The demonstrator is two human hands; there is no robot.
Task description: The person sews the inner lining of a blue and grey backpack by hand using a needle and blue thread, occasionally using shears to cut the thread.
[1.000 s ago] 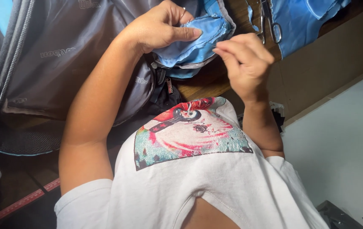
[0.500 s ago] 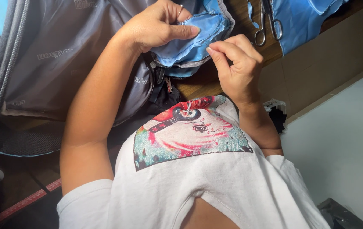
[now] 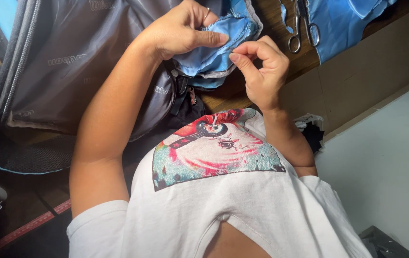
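My left hand (image 3: 180,31) grips a fold of light blue fabric (image 3: 214,55) that belongs to a dark grey bag (image 3: 80,62); the thumb presses the fold flat. My right hand (image 3: 262,67) is just right of it, thumb and forefinger pinched together at the fabric's edge near my left thumb tip. Whatever is between those fingers is too small to make out. Both forearms reach up from my white printed shirt (image 3: 223,191).
Metal scissors (image 3: 302,28) lie on the wooden table (image 3: 357,76) beside more blue cloth (image 3: 343,24) at top right. A red measuring strip (image 3: 28,229) runs along the lower left. A white wall surface (image 3: 386,157) fills the right.
My right hand's pinched fingers have edged left, closer to my left thumb. The left hand keeps its hold on the blue fold. The view has shifted slightly.
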